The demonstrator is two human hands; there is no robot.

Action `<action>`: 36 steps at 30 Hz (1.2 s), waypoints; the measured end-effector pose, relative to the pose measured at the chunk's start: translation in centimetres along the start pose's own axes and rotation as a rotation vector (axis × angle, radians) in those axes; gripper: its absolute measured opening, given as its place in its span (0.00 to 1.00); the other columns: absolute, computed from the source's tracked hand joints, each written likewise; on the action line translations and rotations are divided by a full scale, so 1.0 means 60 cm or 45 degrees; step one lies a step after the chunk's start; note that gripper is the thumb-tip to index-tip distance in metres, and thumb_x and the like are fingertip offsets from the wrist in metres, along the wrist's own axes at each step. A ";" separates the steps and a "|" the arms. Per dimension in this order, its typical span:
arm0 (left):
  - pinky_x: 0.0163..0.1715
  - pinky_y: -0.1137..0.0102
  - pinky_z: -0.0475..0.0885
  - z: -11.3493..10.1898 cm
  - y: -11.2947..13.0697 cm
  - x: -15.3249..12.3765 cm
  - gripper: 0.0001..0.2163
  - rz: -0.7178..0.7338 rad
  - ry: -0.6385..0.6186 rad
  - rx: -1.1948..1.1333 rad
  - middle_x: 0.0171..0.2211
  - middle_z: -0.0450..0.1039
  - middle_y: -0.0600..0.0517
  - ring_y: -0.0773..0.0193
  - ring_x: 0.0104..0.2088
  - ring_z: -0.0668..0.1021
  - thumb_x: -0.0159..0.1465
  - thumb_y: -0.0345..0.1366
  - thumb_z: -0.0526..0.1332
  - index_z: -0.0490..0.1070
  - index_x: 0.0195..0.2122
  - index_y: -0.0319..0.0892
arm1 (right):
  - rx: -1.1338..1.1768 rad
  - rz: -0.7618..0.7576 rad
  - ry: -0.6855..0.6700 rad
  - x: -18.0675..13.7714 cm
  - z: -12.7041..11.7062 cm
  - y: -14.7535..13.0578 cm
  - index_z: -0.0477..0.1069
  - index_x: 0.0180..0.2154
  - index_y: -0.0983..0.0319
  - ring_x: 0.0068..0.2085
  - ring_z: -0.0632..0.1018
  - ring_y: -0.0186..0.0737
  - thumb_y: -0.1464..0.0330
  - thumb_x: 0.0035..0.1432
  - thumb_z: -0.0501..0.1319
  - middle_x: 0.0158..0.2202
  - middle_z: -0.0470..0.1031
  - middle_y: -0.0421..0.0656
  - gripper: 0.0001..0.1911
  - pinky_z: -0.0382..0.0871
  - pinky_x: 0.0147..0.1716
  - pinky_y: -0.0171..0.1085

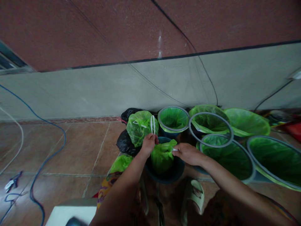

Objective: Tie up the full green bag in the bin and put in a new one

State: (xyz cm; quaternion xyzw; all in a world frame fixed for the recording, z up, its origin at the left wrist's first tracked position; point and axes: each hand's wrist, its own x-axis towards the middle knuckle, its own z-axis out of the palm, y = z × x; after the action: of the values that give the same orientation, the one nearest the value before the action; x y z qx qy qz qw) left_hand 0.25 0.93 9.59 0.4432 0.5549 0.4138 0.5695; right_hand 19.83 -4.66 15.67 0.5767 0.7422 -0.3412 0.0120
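Observation:
A green bin bag [162, 156] sits bunched inside a dark blue bin [169, 175] on the floor in front of me. My left hand [148, 144] is closed on the bag's white drawstring [152, 124], which stands up in a loop above the fist. On the bag's right side my right hand [188, 153] pinches the other white drawstring end. A tied, full green bag [140, 126] lies just behind my left hand.
Several bins lined with green bags [173, 118] stand along the grey wall [94, 91] to the right, one with a loose grey ring [211, 129]. Black bags [125, 143] lie at the left. A blue cable [47, 157] crosses the tiled floor. A sandal [194, 194] rests near me.

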 end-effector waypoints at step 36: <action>0.27 0.72 0.60 0.027 -0.006 -0.028 0.15 -0.030 -0.583 0.214 0.20 0.67 0.55 0.69 0.23 0.67 0.63 0.44 0.58 0.78 0.29 0.39 | 0.423 0.132 0.143 0.030 -0.033 0.002 0.71 0.32 0.62 0.20 0.70 0.31 0.61 0.68 0.48 0.26 0.73 0.41 0.20 0.62 0.22 0.32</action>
State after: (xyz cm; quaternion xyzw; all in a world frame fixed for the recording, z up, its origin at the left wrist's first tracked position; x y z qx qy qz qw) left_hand 1.81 -0.86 9.65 0.5649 0.4489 0.2482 0.6463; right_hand 20.09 -2.09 16.43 0.6263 0.6444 -0.4254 -0.1072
